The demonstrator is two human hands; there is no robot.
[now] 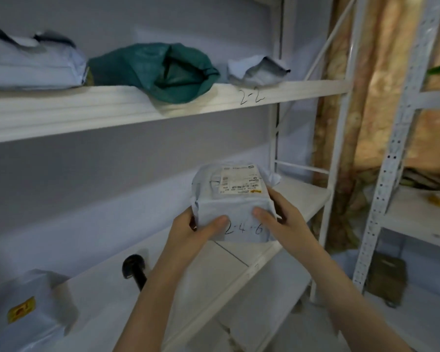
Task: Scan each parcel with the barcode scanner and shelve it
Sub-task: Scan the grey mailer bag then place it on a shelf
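Both hands, left (188,231) and right (283,219), gripped a grey parcel (233,203) marked "2-4-6". A black barcode scanner (135,271) lay on the lower shelf (214,270).

I see both bare forearms reaching forward and up. The left hand (188,231) and the right hand (283,219) clasp opposite sides of a parcel (235,207), thumbs pressed on its near face, fingers curled behind.

Upper shelf (112,107), across the top of the frame: three parcels in a row, left (28,69), middle (158,69), right (257,72). Lower shelf (239,265): held parcel (233,201) at centre, between both hands; scanner (134,270) lower left of it; another parcel (28,311) in the bottom-left corner.
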